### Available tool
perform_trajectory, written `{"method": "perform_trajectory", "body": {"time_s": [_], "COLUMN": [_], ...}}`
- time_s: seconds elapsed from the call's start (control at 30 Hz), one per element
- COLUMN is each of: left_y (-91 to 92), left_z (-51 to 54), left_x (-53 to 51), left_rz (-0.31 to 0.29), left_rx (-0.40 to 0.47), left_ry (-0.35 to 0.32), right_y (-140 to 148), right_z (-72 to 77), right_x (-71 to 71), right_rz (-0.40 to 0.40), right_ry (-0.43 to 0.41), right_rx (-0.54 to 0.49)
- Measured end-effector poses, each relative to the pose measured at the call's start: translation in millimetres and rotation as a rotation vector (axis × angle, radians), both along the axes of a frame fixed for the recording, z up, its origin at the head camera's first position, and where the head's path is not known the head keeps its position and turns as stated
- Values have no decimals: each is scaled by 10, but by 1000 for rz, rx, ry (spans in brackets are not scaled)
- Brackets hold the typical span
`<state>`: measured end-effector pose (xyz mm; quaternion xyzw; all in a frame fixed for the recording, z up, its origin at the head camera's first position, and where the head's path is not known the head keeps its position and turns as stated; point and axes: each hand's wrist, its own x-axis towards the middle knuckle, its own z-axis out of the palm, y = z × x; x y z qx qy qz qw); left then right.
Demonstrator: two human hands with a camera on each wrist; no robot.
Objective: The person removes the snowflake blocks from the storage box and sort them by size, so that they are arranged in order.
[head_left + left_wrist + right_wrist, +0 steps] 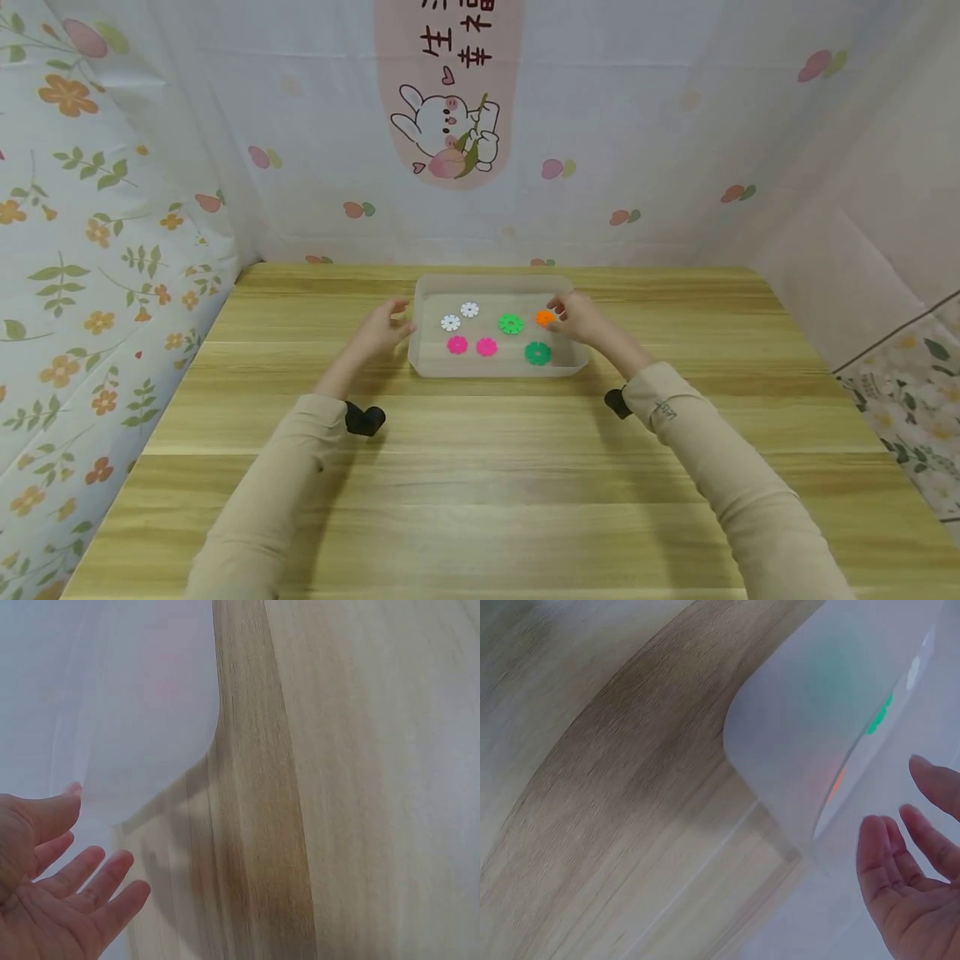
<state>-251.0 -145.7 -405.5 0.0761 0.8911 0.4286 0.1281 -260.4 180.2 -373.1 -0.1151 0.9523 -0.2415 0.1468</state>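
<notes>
A translucent shallow plastic box stands on the wooden table, with several notched snowflake discs lying apart inside. Two white discs lie at its left, two pink discs nearer the front. Further right are a bright green disc, a darker green disc and an orange disc. Beside the box's left wall my left hand hovers, fingers loosely bent, holding nothing. My right hand is over the right end, partly covering the orange disc from above; its palm looks bare in the right wrist view.
The wooden table extends in front of the box and to both sides. Behind it hangs a pale printed cloth, with a floral cloth at the left. A black wrist device sits by each cuff.
</notes>
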Motion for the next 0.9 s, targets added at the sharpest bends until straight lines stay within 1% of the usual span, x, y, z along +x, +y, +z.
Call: {"method": "perform_trajectory", "body": {"time_s": [0.07,0.23,0.3,0.37,0.4,0.43,0.53,0.63,0.67,0.7,0.73,0.77,0.83,0.87,0.9], "left_y": [5,19,20,21,22,23,30,40,43,46,50,54,58,59,60], "left_z": [10,44,45,42,36,35,20,3,-3,-6,-9,-9,-6,-6,-5], "left_x": [-8,-21,-26,-29,-32,-35,-50,-67,-71,-73,-75,-75,-72,-70,-68], "left_rz": [4,0,-2,5,8,13,35,52,58,64,69,73,81,85,89], "left_rx": [-2,-44,-52,-38,-25,-4,93,192,215,234,249,257,265,268,274], "left_ry": [-26,-53,-67,-96,-110,-125,-176,-222,-235,-247,-256,-265,-275,-277,-280], "right_y": [-27,-86,-128,-163,-182,-158,-225,-353,-426,-464,-483,-462,-471,-442,-462], "right_z": [-12,-20,-33,-95,-137,-266,-373,-348,-269,-271,-307,-426,-533,-676,-693], "right_x": [1,-13,-45,-107,-139,-229,-316,-299,-245,-247,-271,-343,-424,-516,-529], "right_rz": [18,92,112,132,147,179,215,200,184,179,186,210,234,272,273], "right_ry": [-7,15,4,-11,-17,13,-7,-54,-90,-104,-104,-82,-84,-48,-52], "right_rx": [14,24,35,35,31,-3,-13,-4,30,37,34,-11,-19,-61,-53]}}
